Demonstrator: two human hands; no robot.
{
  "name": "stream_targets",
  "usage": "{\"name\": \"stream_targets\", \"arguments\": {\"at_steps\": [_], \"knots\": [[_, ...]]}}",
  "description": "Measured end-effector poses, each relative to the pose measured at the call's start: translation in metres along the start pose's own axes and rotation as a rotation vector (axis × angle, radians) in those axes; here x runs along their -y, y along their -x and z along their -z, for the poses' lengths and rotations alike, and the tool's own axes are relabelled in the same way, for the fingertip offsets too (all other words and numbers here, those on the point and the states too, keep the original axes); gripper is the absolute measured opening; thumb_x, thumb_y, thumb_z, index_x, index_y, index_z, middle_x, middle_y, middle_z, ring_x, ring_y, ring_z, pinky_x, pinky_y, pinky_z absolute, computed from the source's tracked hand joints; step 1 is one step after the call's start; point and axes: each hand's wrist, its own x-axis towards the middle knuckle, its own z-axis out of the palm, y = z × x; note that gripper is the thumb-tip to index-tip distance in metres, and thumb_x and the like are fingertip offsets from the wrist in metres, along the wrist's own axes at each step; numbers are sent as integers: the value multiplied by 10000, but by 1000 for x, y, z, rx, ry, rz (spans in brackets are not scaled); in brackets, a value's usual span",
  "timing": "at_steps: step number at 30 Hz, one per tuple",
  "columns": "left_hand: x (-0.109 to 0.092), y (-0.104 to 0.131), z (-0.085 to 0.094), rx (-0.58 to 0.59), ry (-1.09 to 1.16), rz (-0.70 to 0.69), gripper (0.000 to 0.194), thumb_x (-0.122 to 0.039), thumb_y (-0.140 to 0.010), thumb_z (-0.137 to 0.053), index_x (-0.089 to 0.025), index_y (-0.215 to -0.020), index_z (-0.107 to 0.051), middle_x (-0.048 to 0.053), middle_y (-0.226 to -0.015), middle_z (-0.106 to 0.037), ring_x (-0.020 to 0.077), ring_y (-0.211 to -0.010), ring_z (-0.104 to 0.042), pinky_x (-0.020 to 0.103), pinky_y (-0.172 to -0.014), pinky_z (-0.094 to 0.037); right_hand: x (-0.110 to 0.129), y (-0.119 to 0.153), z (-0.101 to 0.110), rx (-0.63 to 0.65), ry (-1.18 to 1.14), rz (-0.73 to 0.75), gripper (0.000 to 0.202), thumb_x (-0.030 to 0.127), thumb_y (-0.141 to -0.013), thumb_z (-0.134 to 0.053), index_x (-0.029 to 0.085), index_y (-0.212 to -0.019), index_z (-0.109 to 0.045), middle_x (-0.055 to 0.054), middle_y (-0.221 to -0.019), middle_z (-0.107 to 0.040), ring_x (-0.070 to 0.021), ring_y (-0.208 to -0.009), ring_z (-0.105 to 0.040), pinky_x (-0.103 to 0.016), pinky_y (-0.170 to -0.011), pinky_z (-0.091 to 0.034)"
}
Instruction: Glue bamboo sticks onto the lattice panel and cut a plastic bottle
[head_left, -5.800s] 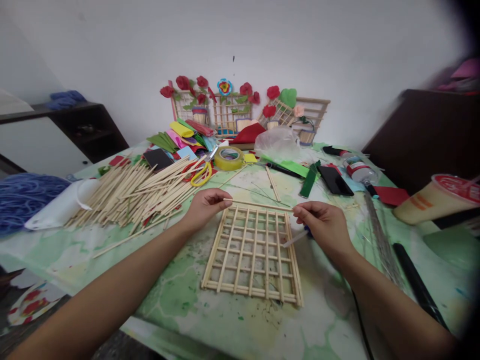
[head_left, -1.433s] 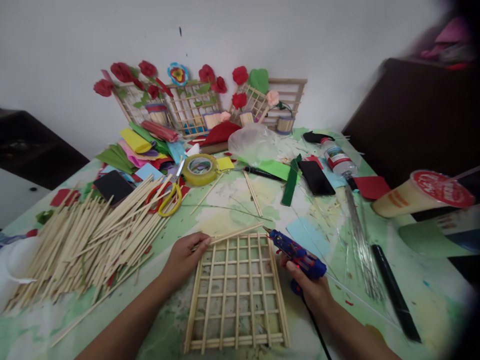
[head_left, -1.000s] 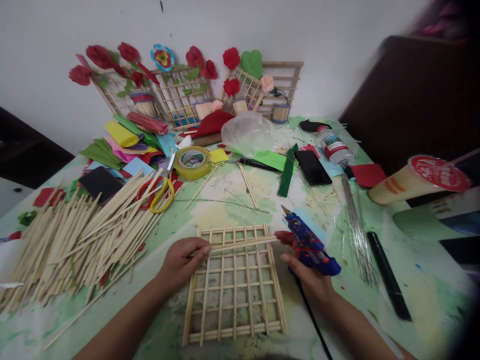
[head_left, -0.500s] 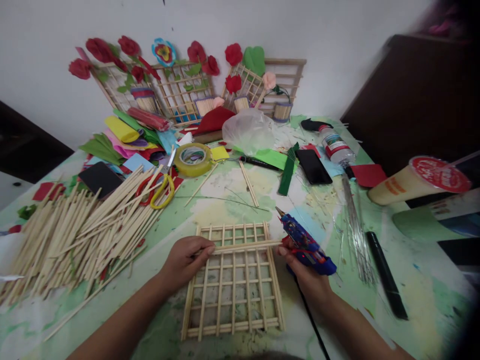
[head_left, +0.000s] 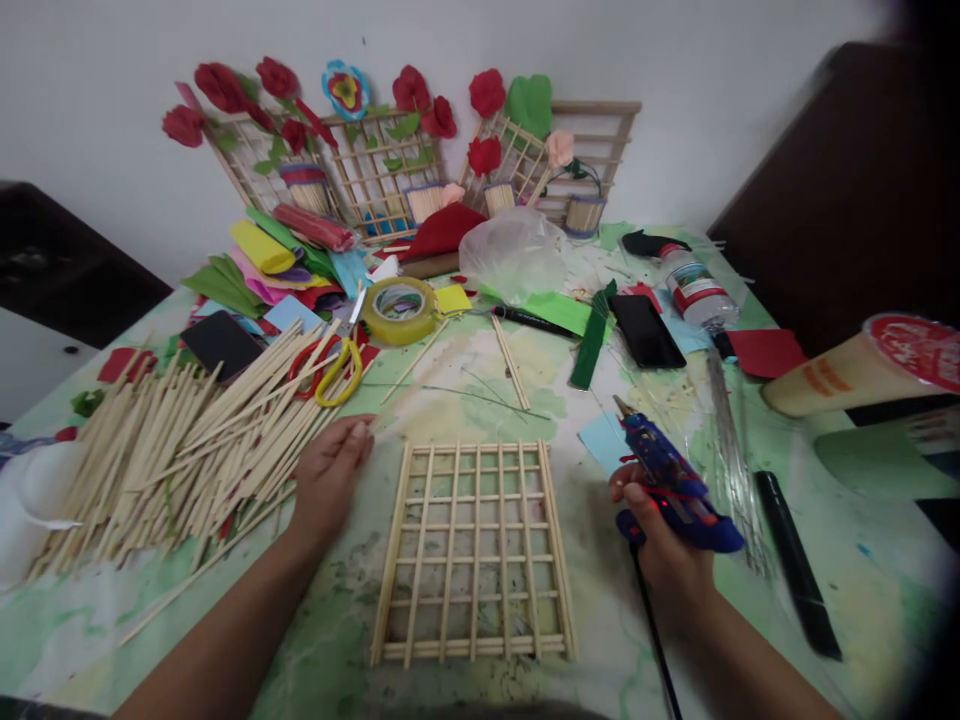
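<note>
My right hand (head_left: 667, 540) is closed around a blue glue gun (head_left: 675, 480), its nozzle pointing up and left and its black cord running down toward me. To the left, my left hand (head_left: 330, 470) is closed above the table, beside the pile of sticks; a faint pale streak shows at its fingertips, too blurred to name. Between both hands lies a lattice of wooden sticks (head_left: 474, 550), flat on the table and touched by neither. Its side and bottom edges have doubled sticks.
A heap of loose wooden sticks (head_left: 225, 440) lies left with scissors (head_left: 339, 372) on it. Behind are a tape roll (head_left: 401, 310), a plastic bag (head_left: 514, 255) and a phone (head_left: 646, 330). Wires (head_left: 731, 450), a black tube-like object (head_left: 796, 565) and a drink cup (head_left: 847, 370) stand right.
My hands have moved apart, away from the lattice, the left toward the stick heap, the right outward with the glue gun. The sticks held across the lattice no longer span it. The view shifted slightly.
</note>
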Motion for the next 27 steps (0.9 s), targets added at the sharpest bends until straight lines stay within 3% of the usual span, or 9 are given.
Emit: {"name": "stream_targets", "arguments": {"at_steps": [4, 8, 12, 27], "knots": [[-5, 14, 0, 233, -275, -167, 263, -382, -819, -541, -175, -864, -697, 32, -785, -696, 164, -736, -631, 250, -686, -482, -2, 5, -1, 150, 30, 133, 185, 365, -815, -602, 221, -930, -604, -42, -794, -652, -205, -755, -631, -298, -628, -488], [-7, 18, -2, 350, -314, -273, 260, -337, -846, -510, -178, -882, -713, 46, -835, -724, 163, -756, -659, 240, -701, -506, 10, 4, -5, 263, 147, 247, 230, 432, -826, -569, 206, -855, -597, -43, -725, -626, -185, -617, -604, -279, -522, -439], [-7, 17, -2, 352, -326, -304, 257, -318, -852, -504, -172, -877, -714, 47, -822, -727, 159, -743, -665, 228, -683, -515, 20, 0, -8, 281, 187, 294, 329, 514, -847, -500, 196, -790, -562, -30, -646, -569, -169, -541, -549, -281, -486, -391], [-10, 19, -1, 358, -382, -339, 263, -325, -846, -497, -175, -832, -714, 42, -759, -718, 158, -688, -663, 235, -639, -517, 23, -1, -8, 288, 313, 314, 321, 461, -853, -491, 205, -659, -508, 5, -561, -477, -138, -496, -453, -265, -482, -330]]}}
